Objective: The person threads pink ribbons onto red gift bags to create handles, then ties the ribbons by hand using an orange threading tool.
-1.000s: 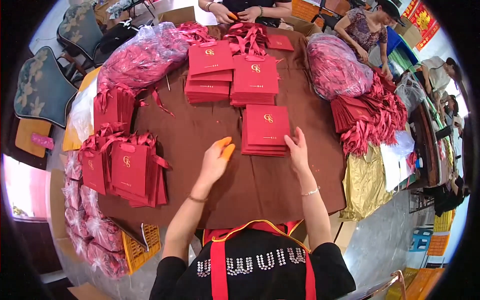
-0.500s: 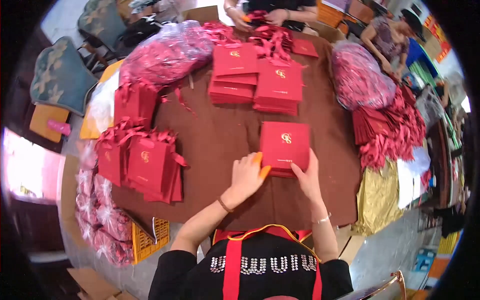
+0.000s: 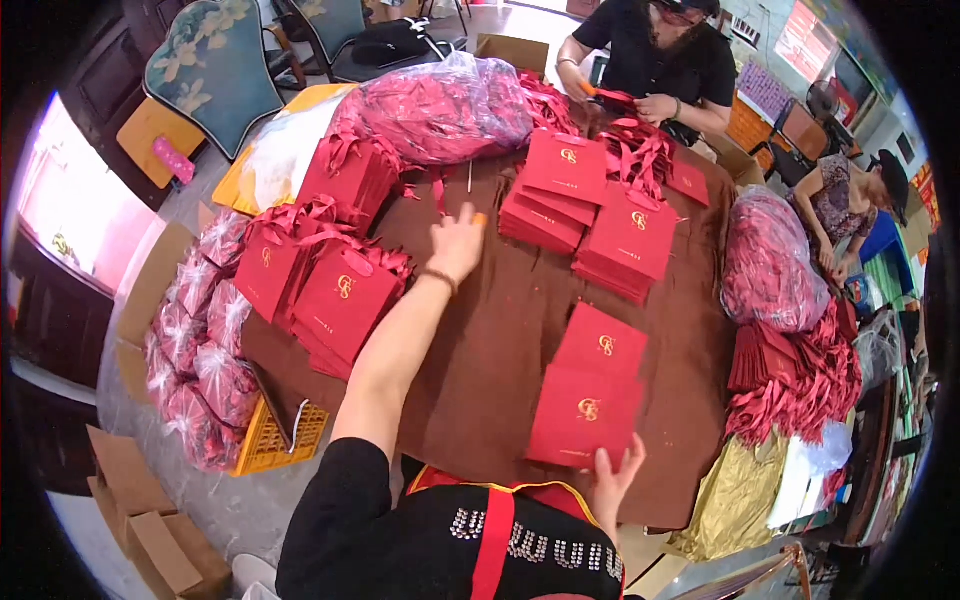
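Observation:
Two flat red paper bags with gold print lie on the brown cloth before me. The nearer red bag (image 3: 575, 420) overlaps the lower part of the farther one (image 3: 600, 340). My right hand (image 3: 616, 480) holds the nearer bag at its lower right corner, thumb on top and fingers along the edge. My left arm stretches far forward over the cloth. My left hand (image 3: 457, 245), orange covers on its fingertips, is open and holds nothing I can see. Just beyond it lies a thin white stick (image 3: 471, 177); a red ribbon is beside that.
Stacks of red bags stand at the left (image 3: 345, 300) and far middle (image 3: 625, 240). Plastic sacks of red goods lie at the back (image 3: 440, 105) and right (image 3: 765, 260). A yellow crate (image 3: 280, 435) stands at left. Across the table a person (image 3: 655, 70) handles red ribbon.
My left hand has left the bags and reached forward and left. My right hand has drawn the top bag nearer, uncovering another beneath. The view has turned.

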`<state>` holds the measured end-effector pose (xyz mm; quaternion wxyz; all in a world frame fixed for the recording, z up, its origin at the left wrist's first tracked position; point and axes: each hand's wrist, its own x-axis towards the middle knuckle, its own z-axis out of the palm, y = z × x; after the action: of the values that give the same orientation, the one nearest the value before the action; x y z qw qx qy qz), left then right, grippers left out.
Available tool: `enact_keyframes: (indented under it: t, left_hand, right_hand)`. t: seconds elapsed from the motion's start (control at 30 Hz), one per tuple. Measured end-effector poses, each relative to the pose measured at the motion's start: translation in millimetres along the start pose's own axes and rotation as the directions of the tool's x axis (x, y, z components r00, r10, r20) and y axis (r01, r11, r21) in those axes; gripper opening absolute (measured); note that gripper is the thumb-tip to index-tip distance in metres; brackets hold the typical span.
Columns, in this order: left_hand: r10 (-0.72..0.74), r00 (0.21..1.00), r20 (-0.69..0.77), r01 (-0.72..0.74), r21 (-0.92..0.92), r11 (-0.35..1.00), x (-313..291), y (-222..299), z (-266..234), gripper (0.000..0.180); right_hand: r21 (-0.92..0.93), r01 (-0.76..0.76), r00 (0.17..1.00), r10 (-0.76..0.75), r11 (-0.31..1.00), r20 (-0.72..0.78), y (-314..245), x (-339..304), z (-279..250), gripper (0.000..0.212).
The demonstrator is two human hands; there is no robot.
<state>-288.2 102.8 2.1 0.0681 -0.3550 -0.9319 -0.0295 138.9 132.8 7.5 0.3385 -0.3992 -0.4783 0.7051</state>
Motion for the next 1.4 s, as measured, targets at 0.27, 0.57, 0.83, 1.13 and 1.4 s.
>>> enact_keyframes:
  t: [0.27,0.57,0.83,1.13,1.4]
  left_hand:
    - [0.133,0.968,-0.213,-0.174,-0.186,0.967,-17.6,-8.5,26.3,0.012]
    - [0.379,0.924,-0.049,-0.279,-0.766,0.579,-160.0,50.2,-44.5,0.023]
    - [0.479,0.872,-0.104,-0.415,-0.676,0.609,-199.4,60.9,-54.5,0.016]
    - [0.387,0.915,0.113,-0.109,-0.855,0.508,-208.8,69.6,-44.3,0.021]
    - [0.237,0.883,0.405,0.298,-0.874,0.383,-221.1,66.5,-48.1,0.016]
  right_hand:
    - [-0.713,0.135,0.991,-0.096,0.688,0.095,14.0,-17.8,-20.5,0.054]
    - [-0.728,0.660,0.737,-0.346,0.186,0.580,0.0,57.7,12.9,0.020]
    - [-0.773,0.634,0.724,-0.372,0.026,0.581,3.2,57.8,40.4,0.018]
    - [-0.699,0.663,0.748,-0.220,0.267,0.626,4.1,40.6,39.3,0.017]
    - [-0.736,0.435,0.800,0.153,0.518,0.581,-19.6,55.3,35.6,0.020]
